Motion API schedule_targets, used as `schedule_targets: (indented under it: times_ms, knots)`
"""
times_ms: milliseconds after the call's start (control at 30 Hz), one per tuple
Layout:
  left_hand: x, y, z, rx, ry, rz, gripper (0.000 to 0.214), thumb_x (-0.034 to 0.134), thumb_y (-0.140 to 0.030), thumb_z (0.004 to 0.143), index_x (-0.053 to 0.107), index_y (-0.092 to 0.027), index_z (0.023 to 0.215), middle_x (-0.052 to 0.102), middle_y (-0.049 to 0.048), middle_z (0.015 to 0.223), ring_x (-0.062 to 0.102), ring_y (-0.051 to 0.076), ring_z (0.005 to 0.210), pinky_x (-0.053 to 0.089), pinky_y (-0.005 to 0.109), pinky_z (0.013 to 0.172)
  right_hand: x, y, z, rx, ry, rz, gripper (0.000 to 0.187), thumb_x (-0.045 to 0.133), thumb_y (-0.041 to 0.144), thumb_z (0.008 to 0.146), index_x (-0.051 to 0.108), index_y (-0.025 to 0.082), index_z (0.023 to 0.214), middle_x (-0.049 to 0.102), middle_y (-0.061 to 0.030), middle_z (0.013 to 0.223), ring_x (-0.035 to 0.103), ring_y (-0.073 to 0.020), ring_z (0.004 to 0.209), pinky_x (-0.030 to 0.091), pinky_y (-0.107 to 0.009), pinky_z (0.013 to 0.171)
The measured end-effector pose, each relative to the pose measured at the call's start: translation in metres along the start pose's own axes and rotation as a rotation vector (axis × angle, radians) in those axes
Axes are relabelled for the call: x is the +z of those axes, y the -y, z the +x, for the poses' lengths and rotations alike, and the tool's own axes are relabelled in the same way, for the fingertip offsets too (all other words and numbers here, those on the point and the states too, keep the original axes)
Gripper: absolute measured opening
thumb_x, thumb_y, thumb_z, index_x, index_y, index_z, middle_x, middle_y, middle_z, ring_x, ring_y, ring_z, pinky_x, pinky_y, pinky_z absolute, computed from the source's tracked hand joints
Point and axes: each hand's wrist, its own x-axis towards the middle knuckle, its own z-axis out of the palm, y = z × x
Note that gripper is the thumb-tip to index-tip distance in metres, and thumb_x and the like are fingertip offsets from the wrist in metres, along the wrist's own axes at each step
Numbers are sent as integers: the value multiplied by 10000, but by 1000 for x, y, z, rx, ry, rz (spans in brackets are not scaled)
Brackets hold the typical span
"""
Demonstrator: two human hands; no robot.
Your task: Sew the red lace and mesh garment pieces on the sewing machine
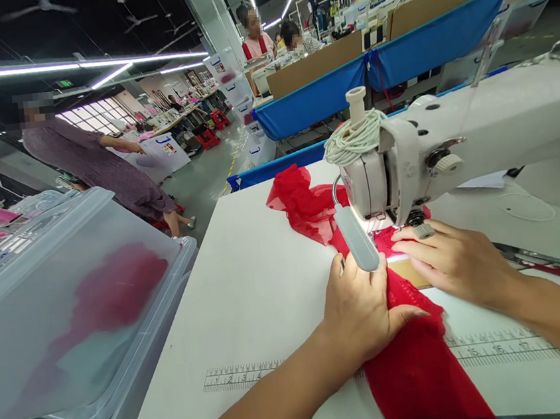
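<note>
Red sheer fabric [421, 368] runs from the table's front edge up under the head of a white sewing machine [371, 180], and its crumpled far end [304, 200] lies beyond the needle area. My left hand [357, 301] rests on the fabric in front of the machine, thumb stretched out to the right; its fingertips are partly hidden by a grey lamp [358, 238]. Close to the presser foot, my right hand [452, 258] lies with fingers extended, their tips touching the fabric's edge. The needle itself is hard to make out.
A translucent plastic bin [70, 311] with red cloth inside stands left of the white table [209, 297], which bears a printed ruler [232, 377]. Scissors [550, 261] lie at right. A person [93, 149] walks at left; others sit behind blue cloth troughs [318, 99].
</note>
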Motion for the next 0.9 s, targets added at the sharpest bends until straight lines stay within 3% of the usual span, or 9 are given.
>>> schedule_targets:
  times_ms: [233, 533, 767, 900]
  knots:
    - [-5, -4, -4, 0, 32, -16, 880, 239, -805, 960, 663, -90, 1250, 695, 171, 1129, 624, 280, 944, 466, 459, 893, -3, 3, 5, -165, -4, 215, 319, 417, 104, 1001, 729, 170, 1008, 801, -49, 1039, 727, -187, 877, 524, -335, 756]
    - [-4, -7, -6, 7, -1, 10, 836, 267, -790, 967, 685, -91, 1159, 703, 163, 1046, 635, 285, 891, 468, 474, 893, -1, 0, 1, -150, -13, 180, 309, 443, 122, 1002, 745, 168, 959, 808, -49, 970, 755, -189, 870, 517, -337, 722]
    - [-3, -8, -1, 9, -60, -116, 847, 217, -779, 972, 664, -81, 1146, 683, 176, 1028, 653, 272, 842, 532, 408, 747, -5, 2, 2, -111, 28, 198, 314, 463, 73, 969, 764, 158, 944, 806, -77, 989, 747, -204, 876, 534, -370, 738]
    - [-4, -8, 0, 14, -54, -117, 828, 234, -789, 962, 680, -93, 1001, 664, 144, 890, 651, 260, 770, 542, 400, 727, -3, 2, -1, -108, 20, 210, 312, 459, 80, 978, 759, 160, 944, 804, -83, 990, 743, -208, 875, 525, -369, 754]
